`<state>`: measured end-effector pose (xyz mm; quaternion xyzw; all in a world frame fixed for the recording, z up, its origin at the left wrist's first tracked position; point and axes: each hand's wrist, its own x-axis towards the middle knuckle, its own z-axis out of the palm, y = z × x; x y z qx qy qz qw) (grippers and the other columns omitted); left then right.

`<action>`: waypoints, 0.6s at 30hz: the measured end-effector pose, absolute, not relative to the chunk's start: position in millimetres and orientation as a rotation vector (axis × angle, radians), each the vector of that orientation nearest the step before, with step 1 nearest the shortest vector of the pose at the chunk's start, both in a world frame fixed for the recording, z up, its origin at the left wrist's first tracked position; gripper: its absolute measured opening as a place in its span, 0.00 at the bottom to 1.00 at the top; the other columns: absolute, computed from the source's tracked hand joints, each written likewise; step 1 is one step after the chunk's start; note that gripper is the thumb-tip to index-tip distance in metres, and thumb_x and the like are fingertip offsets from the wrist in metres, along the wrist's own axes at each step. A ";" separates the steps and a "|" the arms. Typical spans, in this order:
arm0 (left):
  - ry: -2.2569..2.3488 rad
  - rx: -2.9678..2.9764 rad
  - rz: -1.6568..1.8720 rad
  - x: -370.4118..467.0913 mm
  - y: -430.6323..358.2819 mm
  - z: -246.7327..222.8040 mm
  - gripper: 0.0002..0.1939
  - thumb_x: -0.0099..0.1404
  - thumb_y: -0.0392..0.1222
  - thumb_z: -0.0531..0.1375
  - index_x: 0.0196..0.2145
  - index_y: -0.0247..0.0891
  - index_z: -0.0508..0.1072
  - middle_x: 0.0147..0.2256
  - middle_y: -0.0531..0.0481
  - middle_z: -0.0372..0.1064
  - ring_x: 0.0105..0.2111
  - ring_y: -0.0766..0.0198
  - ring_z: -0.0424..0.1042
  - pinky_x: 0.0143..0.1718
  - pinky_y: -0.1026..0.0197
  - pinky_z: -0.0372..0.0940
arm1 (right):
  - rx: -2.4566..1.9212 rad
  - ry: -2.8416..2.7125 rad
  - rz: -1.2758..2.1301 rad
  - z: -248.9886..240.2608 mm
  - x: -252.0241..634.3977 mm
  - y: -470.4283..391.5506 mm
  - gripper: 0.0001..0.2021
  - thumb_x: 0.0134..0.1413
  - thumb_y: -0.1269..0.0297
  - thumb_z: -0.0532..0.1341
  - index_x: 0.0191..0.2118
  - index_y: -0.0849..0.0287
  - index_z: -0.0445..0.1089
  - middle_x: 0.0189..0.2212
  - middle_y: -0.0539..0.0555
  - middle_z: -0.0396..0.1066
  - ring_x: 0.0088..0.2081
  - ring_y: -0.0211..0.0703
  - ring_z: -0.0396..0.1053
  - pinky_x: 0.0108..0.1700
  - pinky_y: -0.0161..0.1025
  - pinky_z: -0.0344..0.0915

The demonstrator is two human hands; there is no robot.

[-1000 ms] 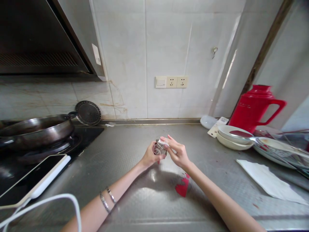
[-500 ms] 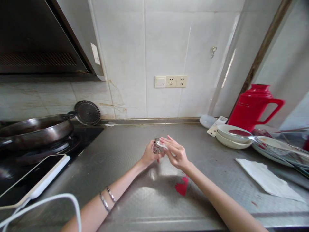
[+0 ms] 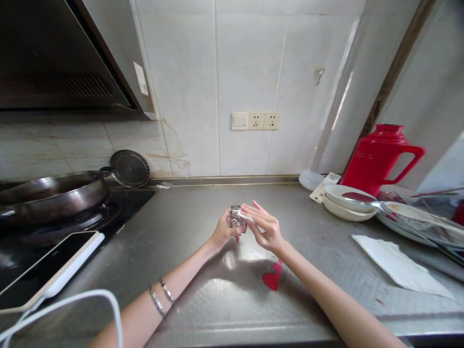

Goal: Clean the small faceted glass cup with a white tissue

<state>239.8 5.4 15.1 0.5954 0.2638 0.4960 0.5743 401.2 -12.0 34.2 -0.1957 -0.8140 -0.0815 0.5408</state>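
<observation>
L hand [image 3: 221,232] grips 1 clear glass obj [image 3: 236,219]; R hand [image 3: 266,229] holds wht tissue [image 3: 246,214] against it

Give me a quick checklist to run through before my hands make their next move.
1. Left hand gripping the small glassy object: ok.
2. Right hand holding the white wad at that object: ok.
3. Counter below the hands free of bits: not ok, a red patch shows there.
4. White sheet flat on the counter, right side: ok.
5. Glassy object spotless: cannot tell, too small.
</observation>
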 end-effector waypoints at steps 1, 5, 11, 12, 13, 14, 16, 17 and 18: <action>0.618 1.395 1.164 239.5 6.2 14.1 0.29 0.45 0.46 0.69 0.41 0.35 0.61 0.27 0.55 0.66 0.20 0.70 0.64 0.17 0.68 0.61 | -0.439 -1.964 -0.209 33.8 400.1 -13.1 0.19 0.58 0.73 0.54 0.54 0.56 0.67 0.48 0.59 0.72 0.53 0.49 0.68 0.59 0.56 0.60; 0.625 1.393 1.164 239.7 5.8 14.0 0.28 0.45 0.45 0.69 0.40 0.35 0.61 0.26 0.55 0.66 0.20 0.70 0.64 0.17 0.68 0.61 | -0.418 -2.009 -0.158 33.4 398.3 -14.6 0.18 0.59 0.71 0.53 0.53 0.54 0.69 0.49 0.57 0.72 0.54 0.48 0.68 0.59 0.56 0.59; 0.659 1.364 1.145 241.5 -0.9 18.8 0.26 0.46 0.45 0.67 0.41 0.35 0.62 0.31 0.52 0.67 0.22 0.70 0.64 0.16 0.69 0.62 | -0.677 -1.747 0.228 32.8 399.8 -7.8 0.13 0.62 0.61 0.53 0.42 0.54 0.75 0.42 0.53 0.76 0.46 0.50 0.73 0.55 0.53 0.64; 0.667 1.350 1.139 241.2 -0.7 18.4 0.26 0.46 0.45 0.67 0.41 0.35 0.63 0.31 0.51 0.67 0.22 0.71 0.64 0.16 0.68 0.62 | -0.725 -1.724 0.291 32.2 399.6 -6.6 0.14 0.62 0.59 0.53 0.39 0.55 0.76 0.39 0.52 0.77 0.44 0.51 0.74 0.52 0.50 0.66; 0.674 1.335 1.133 240.6 -0.1 17.7 0.26 0.47 0.47 0.67 0.40 0.34 0.63 0.31 0.51 0.67 0.21 0.71 0.64 0.16 0.68 0.63 | -0.775 -1.710 0.345 31.6 399.4 -5.5 0.16 0.62 0.57 0.52 0.37 0.57 0.76 0.35 0.52 0.77 0.42 0.51 0.74 0.48 0.48 0.68; 0.682 1.321 1.128 239.9 0.9 17.0 0.26 0.47 0.48 0.66 0.40 0.34 0.63 0.31 0.50 0.67 0.20 0.71 0.64 0.16 0.67 0.63 | -0.823 -1.701 0.390 31.1 399.3 -4.6 0.18 0.62 0.55 0.52 0.35 0.58 0.76 0.33 0.51 0.77 0.39 0.51 0.74 0.44 0.45 0.69; 0.697 1.302 1.121 238.3 3.3 16.0 0.26 0.49 0.51 0.65 0.40 0.34 0.63 0.31 0.50 0.68 0.19 0.71 0.65 0.16 0.67 0.63 | -0.896 -1.703 0.454 31.1 399.5 -3.7 0.20 0.63 0.53 0.51 0.33 0.60 0.74 0.29 0.51 0.74 0.34 0.48 0.72 0.38 0.41 0.68; 0.704 1.297 1.117 237.4 4.4 16.0 0.26 0.49 0.52 0.65 0.40 0.34 0.63 0.30 0.50 0.68 0.19 0.71 0.65 0.16 0.67 0.63 | -0.910 -1.720 0.475 31.7 399.6 -3.8 0.21 0.63 0.52 0.50 0.33 0.61 0.74 0.28 0.51 0.74 0.33 0.47 0.72 0.37 0.40 0.68; 0.709 1.292 1.115 236.7 5.4 16.4 0.26 0.50 0.54 0.64 0.40 0.34 0.63 0.30 0.50 0.68 0.19 0.70 0.66 0.16 0.67 0.63 | -0.908 -1.753 0.491 32.5 399.8 -4.3 0.21 0.63 0.52 0.49 0.35 0.61 0.74 0.30 0.51 0.74 0.34 0.46 0.71 0.38 0.40 0.67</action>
